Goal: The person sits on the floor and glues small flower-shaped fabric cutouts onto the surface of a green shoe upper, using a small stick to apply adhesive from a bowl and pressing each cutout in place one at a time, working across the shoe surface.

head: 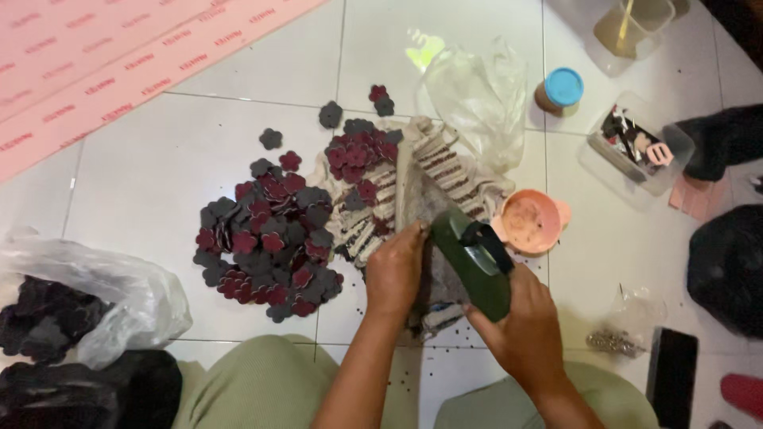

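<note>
The green punch tool (470, 262) sits at the centre of my work, gripped in my right hand (524, 330), which is clenched round its lower handle; its head points toward 11 o'clock, over the striped cloth (445, 171) spread on the white tiled floor (159, 159). My left hand (395, 270) lies just at 9 o'clock of the tool, fingers curled down at the cloth's fold; it seems to pinch a small piece there, but what it grips is hidden, so I cannot tell.

Progress, as I judge it: at 9 o'clock of the hands a large heap of flower-shaped cutouts (266, 238), dark grey and dark red, lies loose on the floor, and a smaller cluster (362, 151) rests on the cloth at 12 o'clock. Whether these are finished or waiting cannot be read at this size. Tiny dark specks (433, 369) dot the floor near my knees, which suggests punching has produced waste. A clear bag of dark pieces (56, 306) at far 9 o'clock appears unopened stock, so I judge much remains.

Further out: a pink bowl (528, 221) just at 2 o'clock of the tool, an empty clear bag (477, 95) at 12 o'clock, a blue-lidded jar (559, 89) and a clear box of oddments (636, 147) at 1 o'clock, a small bag of metal bits (616, 338) at 4 o'clock, and pink sheets (95, 63) at 10 o'clock.
</note>
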